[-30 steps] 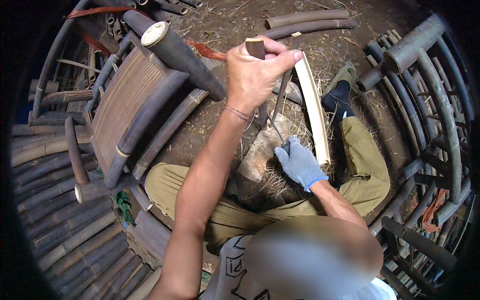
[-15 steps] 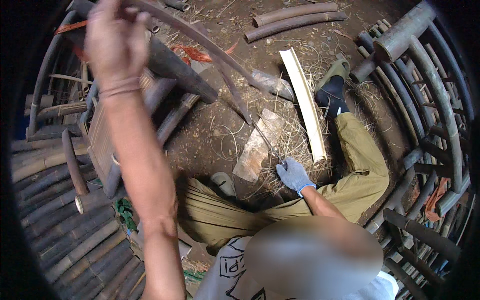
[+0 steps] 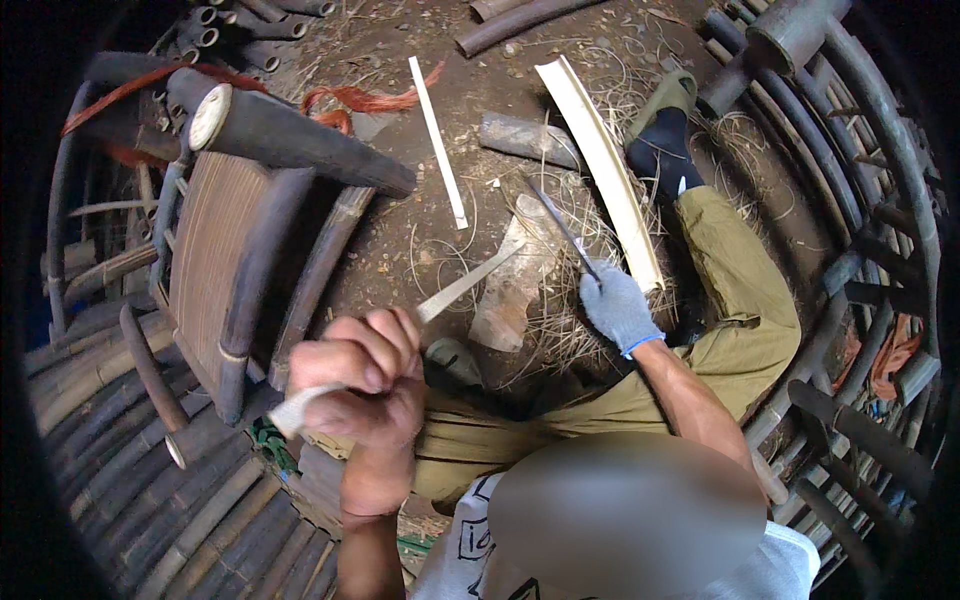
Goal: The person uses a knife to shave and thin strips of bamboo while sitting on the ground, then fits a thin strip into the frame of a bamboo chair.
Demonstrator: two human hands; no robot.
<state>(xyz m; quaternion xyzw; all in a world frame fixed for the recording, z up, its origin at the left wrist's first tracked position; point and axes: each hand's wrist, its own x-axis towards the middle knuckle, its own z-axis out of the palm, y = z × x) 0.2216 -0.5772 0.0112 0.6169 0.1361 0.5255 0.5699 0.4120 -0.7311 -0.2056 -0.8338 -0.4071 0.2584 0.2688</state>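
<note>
On the dirt ground [image 3: 400, 250] strewn with shavings, a thin bamboo strip [image 3: 460, 288] is being gripped in the closed left hand [image 3: 362, 385]; a dark knife [image 3: 563, 230] is being clasped by the gloved right hand [image 3: 617, 305].

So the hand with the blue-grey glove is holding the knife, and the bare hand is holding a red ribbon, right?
Not quite. In the head view the gloved right hand does hold the dark knife, but the bare left hand is closed on a pale bamboo strip, not a red ribbon. The red strands lie on the ground by the bamboo chair, untouched.
</note>
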